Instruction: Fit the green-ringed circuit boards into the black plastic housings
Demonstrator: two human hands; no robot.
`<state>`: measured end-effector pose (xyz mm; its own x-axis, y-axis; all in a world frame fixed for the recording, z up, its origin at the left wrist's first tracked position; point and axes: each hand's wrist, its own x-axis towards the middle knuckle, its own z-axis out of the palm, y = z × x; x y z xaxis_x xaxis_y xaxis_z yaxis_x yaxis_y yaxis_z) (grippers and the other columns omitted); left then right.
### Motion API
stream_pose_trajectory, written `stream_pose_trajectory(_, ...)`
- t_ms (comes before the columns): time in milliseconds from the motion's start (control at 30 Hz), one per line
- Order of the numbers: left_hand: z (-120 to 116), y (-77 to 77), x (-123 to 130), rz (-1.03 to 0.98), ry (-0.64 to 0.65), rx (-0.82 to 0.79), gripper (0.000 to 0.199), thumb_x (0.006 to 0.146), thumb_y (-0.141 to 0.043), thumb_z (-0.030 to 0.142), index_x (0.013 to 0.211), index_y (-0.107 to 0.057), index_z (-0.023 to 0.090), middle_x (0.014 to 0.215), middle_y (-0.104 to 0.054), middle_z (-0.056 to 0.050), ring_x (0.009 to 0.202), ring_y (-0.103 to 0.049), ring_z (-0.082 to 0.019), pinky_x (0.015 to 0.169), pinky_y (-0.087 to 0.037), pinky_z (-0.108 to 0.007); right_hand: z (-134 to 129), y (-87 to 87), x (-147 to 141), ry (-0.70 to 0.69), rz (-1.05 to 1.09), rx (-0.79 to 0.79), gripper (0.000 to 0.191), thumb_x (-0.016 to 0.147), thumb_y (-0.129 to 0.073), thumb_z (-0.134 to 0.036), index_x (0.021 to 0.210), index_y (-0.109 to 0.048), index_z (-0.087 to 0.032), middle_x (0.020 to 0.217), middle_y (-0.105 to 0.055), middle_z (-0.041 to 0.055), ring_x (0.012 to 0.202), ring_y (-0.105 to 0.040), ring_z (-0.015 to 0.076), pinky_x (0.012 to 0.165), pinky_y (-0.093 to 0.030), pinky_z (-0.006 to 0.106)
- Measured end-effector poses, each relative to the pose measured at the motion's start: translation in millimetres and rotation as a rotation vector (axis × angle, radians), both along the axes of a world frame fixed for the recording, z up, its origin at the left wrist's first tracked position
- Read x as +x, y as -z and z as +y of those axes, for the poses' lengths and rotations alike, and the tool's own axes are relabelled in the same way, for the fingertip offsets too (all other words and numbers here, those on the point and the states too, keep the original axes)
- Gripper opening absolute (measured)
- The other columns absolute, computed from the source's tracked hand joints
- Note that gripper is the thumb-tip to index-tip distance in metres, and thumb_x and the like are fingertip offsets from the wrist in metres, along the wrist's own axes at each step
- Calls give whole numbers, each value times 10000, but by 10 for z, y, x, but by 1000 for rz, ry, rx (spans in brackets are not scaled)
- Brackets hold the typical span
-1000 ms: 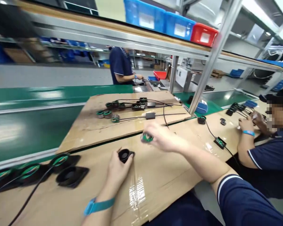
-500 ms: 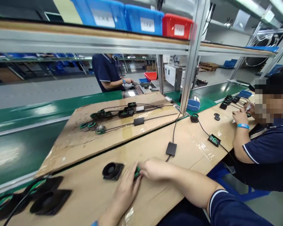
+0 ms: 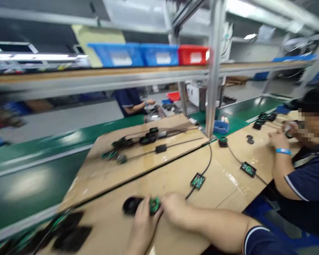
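My left hand (image 3: 143, 221) grips a small black fan part with a green ring-shaped circuit board (image 3: 154, 204), holding it just over the cardboard. Against its right side is my right hand (image 3: 177, 210), blurred, its fingers curled in; what they pinch is hidden. Just left of the fingers lies a black fan housing (image 3: 131, 206), partly covered by my left hand. Beyond my right hand, a small black case (image 3: 198, 181) lies with its green circuit board facing up and cables at both ends.
More black fans (image 3: 71, 237) lie at lower left. Wired fan parts (image 3: 122, 142) rest on a raised cardboard sheet (image 3: 95, 177). A metal post (image 3: 210, 106) stands beyond, near a blue bin (image 3: 221, 126). At right a co-worker's hand (image 3: 279, 139) handles parts beside another wired board (image 3: 248, 169).
The small case has turned over, from its black back to its green board side. The view has tilted up. The ring-shaped board now shows more fully in my left hand.
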<state>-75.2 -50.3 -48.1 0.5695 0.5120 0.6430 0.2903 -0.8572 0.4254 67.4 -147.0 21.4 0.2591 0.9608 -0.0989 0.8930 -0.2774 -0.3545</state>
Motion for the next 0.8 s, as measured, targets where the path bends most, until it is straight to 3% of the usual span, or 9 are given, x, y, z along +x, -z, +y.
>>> stream_pose_trajectory(67,-54,-186,-52,45,56,26,743,857,-648,617,1406,-463,151,1197,-658,-199,1103,-669,-356,924,-586,-525,-112,-36,107,-25,61,11,179,892,-653,-300,976,-720,-158,989,-763,128,932,-729,284,818,-575,398)
stream_pose_trajectory(133,14,-299,-169,31,86,10,849,803,-671,682,1432,-433,163,1271,-617,-200,1196,-616,-354,1009,-541,-521,-136,-17,219,-18,181,166,368,852,-738,-371,1134,-682,-140,1128,-730,148,1078,-688,287,961,-538,411)
stream_pose_trajectory(200,133,-344,-314,-51,-14,-35,785,852,-614,677,1422,-441,165,1284,-595,-193,1229,-583,-341,1026,-521,-517,-101,13,282,-35,257,271,554,829,-774,-402,1277,-613,-118,1269,-665,184,1206,-625,294,1060,-490,425)
stream_pose_trajectory(267,240,-342,-416,-105,-176,-122,701,891,-619,587,1418,-438,160,1321,-562,-194,1268,-547,-332,1045,-499,-517,-55,29,272,-77,269,314,616,835,-771,-412,1334,-570,-112,1336,-617,203,1280,-574,302,1109,-459,446)
stream_pose_trajectory(333,320,-309,-435,-97,-261,-259,731,857,-698,484,1442,-400,163,1399,-511,-197,1319,-509,-326,1088,-465,-517,-9,40,210,-122,242,326,606,841,-765,-410,1333,-566,-118,1344,-603,205,1300,-554,313,1113,-459,464)
stream_pose_trajectory(467,417,-235,-323,-51,-138,-526,838,799,-768,372,1487,-322,197,1420,-532,-161,1313,-542,-286,1136,-435,-495,93,89,83,-168,193,300,520,870,-732,-341,1321,-569,-138,1277,-634,187,1219,-600,309,1049,-511,475)
stream_pose_trajectory(633,466,-238,-261,-82,-92,-588,552,825,-730,306,1321,-504,218,1304,-624,-101,1234,-601,-254,1104,-467,-459,168,132,84,-168,214,323,415,875,-708,-268,1262,-594,-168,1212,-669,153,1154,-630,280,1032,-519,463)
stream_pose_trajectory(800,488,-272,-275,-99,-78,-653,637,762,-785,284,1321,-490,215,1293,-636,-98,1203,-620,-256,1079,-479,-456,218,96,161,-214,240,301,415,851,-722,-253,1243,-616,-164,1193,-682,143,1120,-648,267,1013,-522,446)
